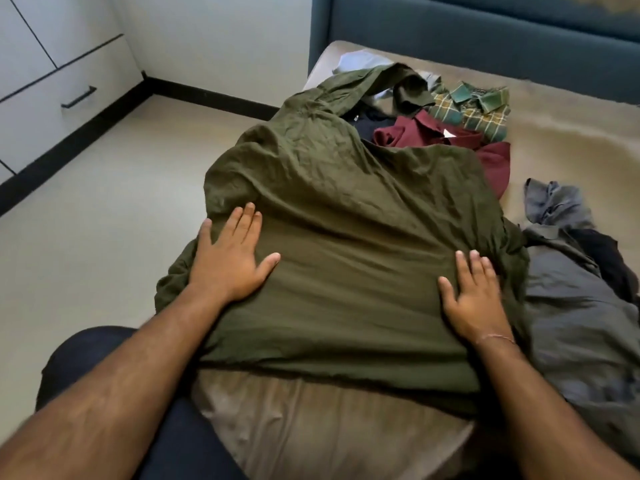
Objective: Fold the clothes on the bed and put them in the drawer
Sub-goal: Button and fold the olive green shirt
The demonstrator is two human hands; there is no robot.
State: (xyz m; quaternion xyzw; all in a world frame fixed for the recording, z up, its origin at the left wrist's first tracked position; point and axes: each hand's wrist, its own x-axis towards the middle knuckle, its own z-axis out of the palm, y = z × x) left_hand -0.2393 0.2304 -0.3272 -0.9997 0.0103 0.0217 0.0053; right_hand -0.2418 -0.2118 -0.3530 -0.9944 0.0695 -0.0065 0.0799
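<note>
Nearest, a knee in dark trousers (104,348) sits at the lower left beside the near end of the bed (311,427), whose tan cover shows bare there. Just beyond, the olive green garment (346,237) lies spread over the bed, its left edge hanging off the side. The left hand (230,254) lies flat on the garment's left part, fingers straight and spread, gripping nothing. The right hand (472,296) presses flat on its right part the same way, a thin thread bracelet (497,337) at the wrist.

To the right, a grey garment (571,323) lies crumpled, touching the green one's right edge, with a dark piece (606,258) on top of it. Farther on, a maroon shirt (433,136) lies partly under the green cloth's far end, a green plaid shirt (474,109) just beyond it, and a pale blue cloth (360,62) near the teal headboard (450,36).

Far left, across the bare floor (121,188), stands a white cabinet, its drawer (62,109) closed, with a black handle (79,97).
</note>
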